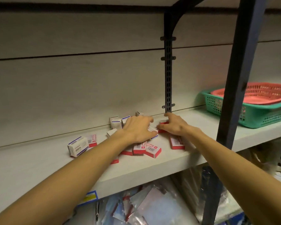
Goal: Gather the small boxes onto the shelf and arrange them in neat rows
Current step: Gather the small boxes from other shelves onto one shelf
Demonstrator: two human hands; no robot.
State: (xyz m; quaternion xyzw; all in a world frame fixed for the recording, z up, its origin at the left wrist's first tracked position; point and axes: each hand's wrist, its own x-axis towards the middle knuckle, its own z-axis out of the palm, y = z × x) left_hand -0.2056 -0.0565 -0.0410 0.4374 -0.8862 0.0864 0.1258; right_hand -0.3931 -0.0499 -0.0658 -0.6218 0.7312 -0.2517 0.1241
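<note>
Several small boxes lie scattered on the white shelf (39, 163). A white box with blue trim (78, 146) sits at the left, and white boxes (116, 122) stand by the back wall. Red-and-white boxes (150, 149) lie in a loose heap near the front edge, and another red box (176, 142) lies under my right forearm. My left hand (139, 128) rests palm down on the heap with spread fingers. My right hand (173, 124) grips a red box (163, 123) at the back of the heap. Boxes under both hands are partly hidden.
A dark slotted upright (168, 70) runs up the back wall behind my hands. A dark frame post (237, 70) stands at the shelf's front right. Beyond it a pink basket (263, 93) sits inside a green basket (256, 114). Plastic packets (144, 207) fill the shelf below.
</note>
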